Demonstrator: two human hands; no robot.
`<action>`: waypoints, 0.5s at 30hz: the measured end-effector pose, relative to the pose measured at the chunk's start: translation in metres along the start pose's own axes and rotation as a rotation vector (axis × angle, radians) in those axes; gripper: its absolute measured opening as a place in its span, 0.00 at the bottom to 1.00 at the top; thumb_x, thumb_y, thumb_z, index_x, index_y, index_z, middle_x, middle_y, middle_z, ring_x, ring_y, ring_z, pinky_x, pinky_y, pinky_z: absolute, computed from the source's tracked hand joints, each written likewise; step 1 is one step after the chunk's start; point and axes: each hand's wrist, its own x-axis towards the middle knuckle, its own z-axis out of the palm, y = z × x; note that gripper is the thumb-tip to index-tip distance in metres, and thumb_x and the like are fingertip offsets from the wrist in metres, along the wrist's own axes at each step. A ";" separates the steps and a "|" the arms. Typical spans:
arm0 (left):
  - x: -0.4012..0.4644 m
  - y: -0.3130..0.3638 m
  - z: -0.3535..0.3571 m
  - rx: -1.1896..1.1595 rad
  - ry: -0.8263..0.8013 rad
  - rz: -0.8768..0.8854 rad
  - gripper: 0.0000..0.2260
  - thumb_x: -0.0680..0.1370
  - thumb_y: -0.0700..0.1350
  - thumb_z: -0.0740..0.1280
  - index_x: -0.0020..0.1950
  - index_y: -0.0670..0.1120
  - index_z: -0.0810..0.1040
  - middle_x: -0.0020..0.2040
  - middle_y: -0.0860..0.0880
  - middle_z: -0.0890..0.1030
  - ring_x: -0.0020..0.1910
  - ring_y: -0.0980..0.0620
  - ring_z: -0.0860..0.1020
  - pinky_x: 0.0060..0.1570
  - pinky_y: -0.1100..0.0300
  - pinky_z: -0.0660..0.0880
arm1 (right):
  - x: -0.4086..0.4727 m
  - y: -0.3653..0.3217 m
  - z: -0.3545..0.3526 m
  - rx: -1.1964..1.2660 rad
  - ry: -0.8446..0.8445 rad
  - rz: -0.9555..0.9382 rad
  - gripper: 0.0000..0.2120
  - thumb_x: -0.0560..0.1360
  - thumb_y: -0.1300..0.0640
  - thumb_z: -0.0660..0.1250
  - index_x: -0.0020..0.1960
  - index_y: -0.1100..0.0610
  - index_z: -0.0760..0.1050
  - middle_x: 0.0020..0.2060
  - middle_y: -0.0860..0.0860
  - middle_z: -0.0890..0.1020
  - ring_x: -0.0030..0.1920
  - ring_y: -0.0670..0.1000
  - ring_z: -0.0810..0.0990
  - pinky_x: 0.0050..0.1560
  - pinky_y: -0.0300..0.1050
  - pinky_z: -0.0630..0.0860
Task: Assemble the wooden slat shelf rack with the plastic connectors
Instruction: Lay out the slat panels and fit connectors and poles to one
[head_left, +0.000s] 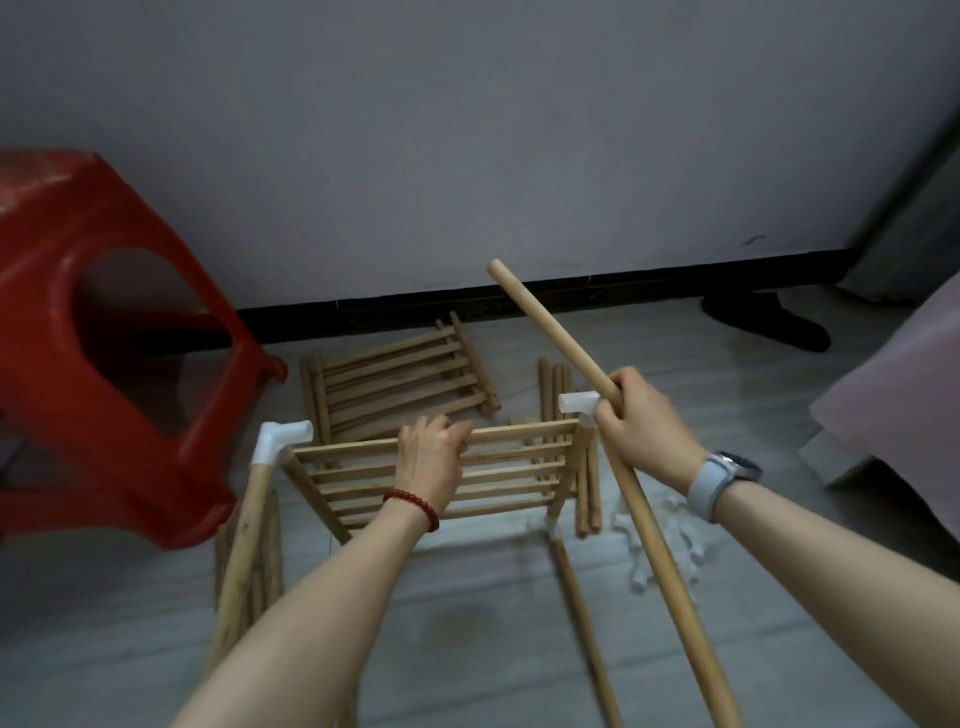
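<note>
right hand (641, 415) grips long wooden dowel (550, 332) tilted beside white plastic corner connector (577, 402) of raised slat shelf panel (509, 467), left hand (431, 457) fingers curled over panel's top slat, spare slat panel (400, 379) on floor behind.

A pale wooden slat shelf (514, 470) stands raised off the floor at centre, with a white plastic elbow connector (280, 440) on its far-left corner atop a leg dowel (241, 556), and another white connector (577, 402) at its far-right corner. A long round dowel (550, 327) slants just beside that right connector. A second slat panel (400, 376) lies flat farther back. Loose dowels (553, 384) lie at the right, and clear connectors (680, 545) sit near right.
</note>
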 end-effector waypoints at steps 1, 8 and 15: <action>0.000 0.001 -0.001 -0.024 -0.004 -0.007 0.15 0.80 0.38 0.59 0.66 0.47 0.74 0.57 0.46 0.77 0.59 0.46 0.72 0.60 0.53 0.65 | -0.001 -0.006 0.003 -0.094 0.018 -0.008 0.04 0.79 0.55 0.57 0.50 0.55 0.66 0.41 0.51 0.73 0.38 0.52 0.74 0.37 0.47 0.71; -0.012 -0.009 -0.049 -0.028 -0.016 -0.009 0.14 0.81 0.44 0.58 0.64 0.48 0.75 0.60 0.48 0.76 0.62 0.49 0.70 0.66 0.55 0.59 | -0.004 -0.024 0.017 -0.458 0.034 -0.054 0.01 0.81 0.58 0.53 0.51 0.54 0.60 0.44 0.50 0.68 0.31 0.49 0.66 0.33 0.46 0.63; -0.059 -0.067 -0.109 0.003 -0.030 -0.352 0.23 0.80 0.50 0.60 0.73 0.46 0.63 0.71 0.44 0.63 0.71 0.44 0.62 0.68 0.47 0.59 | -0.041 -0.020 0.004 -0.683 -0.077 -0.124 0.11 0.79 0.60 0.56 0.60 0.53 0.61 0.50 0.50 0.70 0.32 0.50 0.67 0.29 0.42 0.62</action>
